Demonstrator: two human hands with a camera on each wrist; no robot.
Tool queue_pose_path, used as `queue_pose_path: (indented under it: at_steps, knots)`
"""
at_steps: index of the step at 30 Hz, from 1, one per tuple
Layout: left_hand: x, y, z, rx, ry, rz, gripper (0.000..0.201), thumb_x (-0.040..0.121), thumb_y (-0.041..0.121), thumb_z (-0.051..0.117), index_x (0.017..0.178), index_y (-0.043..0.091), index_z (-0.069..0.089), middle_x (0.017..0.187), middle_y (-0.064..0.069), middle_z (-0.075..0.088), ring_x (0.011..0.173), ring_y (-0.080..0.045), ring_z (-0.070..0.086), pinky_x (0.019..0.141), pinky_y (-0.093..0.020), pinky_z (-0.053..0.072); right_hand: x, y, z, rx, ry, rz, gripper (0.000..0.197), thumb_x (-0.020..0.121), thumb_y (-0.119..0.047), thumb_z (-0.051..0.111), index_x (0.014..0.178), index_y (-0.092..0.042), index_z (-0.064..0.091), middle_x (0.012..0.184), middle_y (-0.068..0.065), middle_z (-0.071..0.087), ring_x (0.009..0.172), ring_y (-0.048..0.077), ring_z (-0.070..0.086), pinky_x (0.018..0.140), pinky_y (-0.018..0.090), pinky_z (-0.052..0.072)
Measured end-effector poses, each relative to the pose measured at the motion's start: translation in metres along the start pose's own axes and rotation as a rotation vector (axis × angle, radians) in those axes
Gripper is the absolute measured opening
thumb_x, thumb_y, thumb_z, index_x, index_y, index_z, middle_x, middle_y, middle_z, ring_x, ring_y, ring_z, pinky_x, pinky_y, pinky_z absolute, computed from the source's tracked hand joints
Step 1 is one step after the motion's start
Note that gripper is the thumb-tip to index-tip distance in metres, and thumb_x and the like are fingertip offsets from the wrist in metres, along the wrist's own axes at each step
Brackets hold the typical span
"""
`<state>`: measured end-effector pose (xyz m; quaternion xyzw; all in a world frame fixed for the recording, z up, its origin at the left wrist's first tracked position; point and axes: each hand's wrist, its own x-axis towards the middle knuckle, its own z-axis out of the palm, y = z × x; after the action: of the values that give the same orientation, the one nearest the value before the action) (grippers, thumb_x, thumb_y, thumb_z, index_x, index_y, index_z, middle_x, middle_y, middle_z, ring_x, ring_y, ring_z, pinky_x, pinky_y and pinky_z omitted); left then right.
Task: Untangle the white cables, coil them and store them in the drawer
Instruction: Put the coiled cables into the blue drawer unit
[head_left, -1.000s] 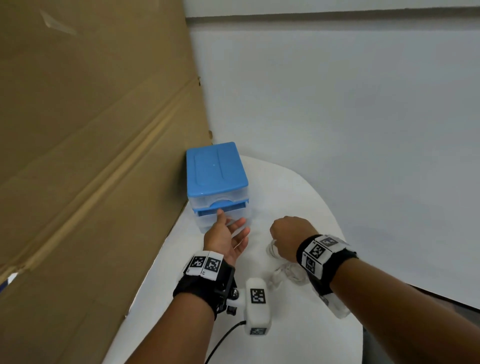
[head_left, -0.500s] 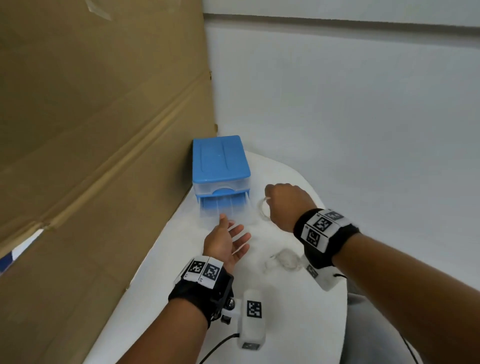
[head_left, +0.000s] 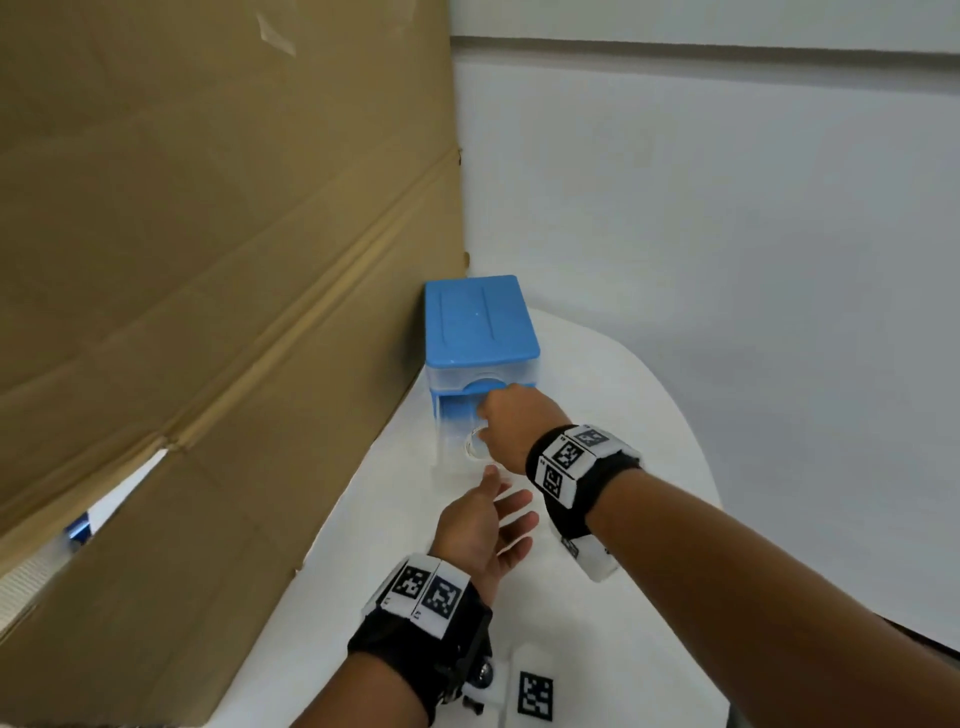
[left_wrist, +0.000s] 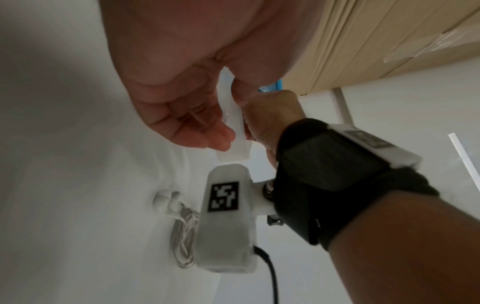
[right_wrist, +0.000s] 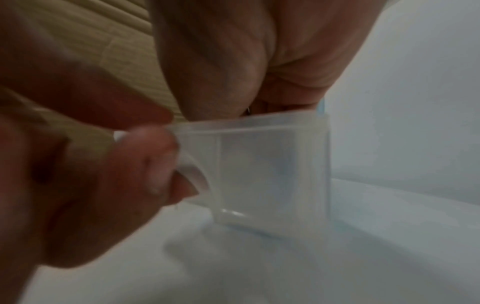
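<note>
White walls close off the far side of the scene, and a big sheet of brown cardboard (head_left: 208, 312) leans along the left edge of a white bench (head_left: 623, 415). Taking the small drawer unit (head_left: 478, 327) as the landmark: it has a blue top and clear sides, and stands at the back of the bench right against the cardboard. Its clear drawer (head_left: 452, 441) is pulled out toward the person.

Above that pulled-out drawer, just in front of the unit's blue handle, the right hand (head_left: 511, 426) is held knuckles up with its fingers curled down. It pinches a small coiled white cable (head_left: 475, 446), whose loop shows just under the fingers over the drawer's inside. In the right wrist view the fingertips (right_wrist: 155, 156) close on a white loop right at the drawer's clear rim (right_wrist: 246, 123); whether the coil touches the drawer floor cannot be told.

Nearer the person than the drawer, the left hand (head_left: 483, 530) is spread, palm turned inward and fingers relaxed, holding nothing. The left wrist view shows its fingertips (left_wrist: 218, 137) close against the drawer's clear front wall (left_wrist: 233, 131); actual contact is not certain.

Farther from the unit, behind the right wrist, a second coiled white cable (left_wrist: 182, 234) with chunky white ends lies on the bench, partly hidden by the white tagged camera housing (left_wrist: 226, 222) on the right wrist. Both wrists wear black straps (head_left: 431, 639) with black-and-white tags.
</note>
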<state>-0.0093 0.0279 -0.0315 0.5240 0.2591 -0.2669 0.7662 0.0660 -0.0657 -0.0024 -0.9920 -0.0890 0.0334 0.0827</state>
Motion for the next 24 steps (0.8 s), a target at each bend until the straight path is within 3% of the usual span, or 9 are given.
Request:
queue_pose_path:
  at_steps: [2, 4, 7, 9, 11, 14, 18, 20, 24]
  knots:
    - [0.004, 0.003, -0.001, 0.025, -0.01, -0.003, 0.016, 0.098, 0.026, 0.055, 0.105, 0.016, 0.064, 0.094, -0.002, 0.072, 0.082, -0.019, 0.066, 0.064, -0.029, 0.05, 0.0, 0.004, -0.002, 0.054, 0.044, -0.01, 0.028, 0.094, -0.029, 0.055, 0.113, -0.011, 0.064, 0.111, 0.012, 0.065, 0.102, 0.031, 0.063, 0.082, 0.035, 0.048]
    - [0.011, 0.007, 0.0, 0.075, 0.003, 0.014, 0.011, 0.097, 0.019, 0.054, 0.103, 0.016, 0.063, 0.091, -0.001, 0.071, 0.08, -0.018, 0.065, 0.063, -0.028, 0.049, -0.003, 0.014, -0.009, 0.108, 0.144, -0.02, 0.023, 0.093, -0.031, 0.052, 0.105, -0.015, 0.065, 0.104, 0.009, 0.068, 0.096, 0.031, 0.063, 0.077, 0.034, 0.048]
    - [0.024, 0.021, 0.003, 0.192, 0.037, 0.054, 0.018, 0.098, 0.027, 0.053, 0.103, 0.015, 0.066, 0.089, 0.0, 0.071, 0.074, -0.017, 0.064, 0.061, -0.026, 0.047, -0.016, 0.042, -0.017, 0.163, 0.229, 0.059, 0.018, 0.092, -0.029, 0.052, 0.093, -0.017, 0.066, 0.096, 0.006, 0.069, 0.089, 0.031, 0.063, 0.072, 0.033, 0.048]
    - [0.034, 0.032, 0.004, 0.237, 0.072, 0.058, 0.027, 0.098, 0.037, 0.053, 0.104, 0.014, 0.066, 0.09, -0.001, 0.071, 0.076, -0.018, 0.064, 0.063, -0.027, 0.048, -0.029, 0.063, -0.015, 0.179, 0.105, 0.157, 0.013, 0.09, -0.032, 0.056, 0.087, -0.025, 0.066, 0.096, 0.003, 0.07, 0.09, 0.028, 0.064, 0.071, 0.029, 0.045]
    - [0.042, 0.04, 0.007, 0.218, 0.099, 0.053, 0.034, 0.096, 0.045, 0.053, 0.102, 0.014, 0.065, 0.092, -0.002, 0.071, 0.077, -0.019, 0.065, 0.064, -0.029, 0.049, -0.041, 0.082, -0.007, 0.193, -0.144, 0.229, 0.006, 0.087, -0.035, 0.061, 0.087, -0.033, 0.066, 0.102, -0.002, 0.07, 0.097, 0.023, 0.065, 0.079, 0.027, 0.047]
    - [0.051, 0.045, 0.013, 0.103, 0.087, 0.007, 0.042, 0.091, 0.054, 0.056, 0.104, 0.014, 0.06, 0.096, -0.003, 0.071, 0.078, -0.02, 0.066, 0.062, -0.029, 0.052, -0.059, 0.099, 0.006, 0.191, -0.384, 0.205, 0.028, 0.087, -0.026, 0.059, 0.115, -0.028, 0.066, 0.121, -0.004, 0.064, 0.113, 0.018, 0.061, 0.094, 0.024, 0.045]
    - [0.064, 0.041, 0.023, -0.102, 0.075, -0.003, 0.042, 0.09, 0.051, 0.059, 0.109, 0.013, 0.058, 0.089, -0.002, 0.07, 0.073, -0.018, 0.065, 0.055, -0.027, 0.054, -0.071, 0.102, 0.012, 0.21, -0.418, 0.174, 0.042, 0.088, -0.017, 0.056, 0.13, -0.026, 0.059, 0.133, -0.004, 0.055, 0.122, 0.016, 0.054, 0.098, 0.021, 0.039]
    - [0.069, 0.039, 0.028, -0.158, 0.096, -0.002, 0.04, 0.09, 0.05, 0.06, 0.1, 0.012, 0.058, 0.079, -0.001, 0.066, 0.067, -0.016, 0.062, 0.051, -0.023, 0.053, -0.074, 0.102, 0.016, 0.16, -0.419, 0.149, 0.043, 0.087, -0.02, 0.059, 0.129, -0.027, 0.057, 0.132, -0.002, 0.055, 0.122, 0.018, 0.053, 0.1, 0.026, 0.042]
    - [0.073, 0.041, 0.034, -0.204, 0.142, -0.019, 0.038, 0.088, 0.048, 0.064, 0.08, 0.012, 0.054, 0.064, 0.001, 0.053, 0.058, -0.015, 0.054, 0.05, -0.023, 0.049, -0.079, 0.1, 0.023, -0.062, -0.367, 0.048, 0.028, 0.091, -0.026, 0.055, 0.118, -0.024, 0.059, 0.121, -0.001, 0.057, 0.113, 0.021, 0.054, 0.084, 0.032, 0.046]
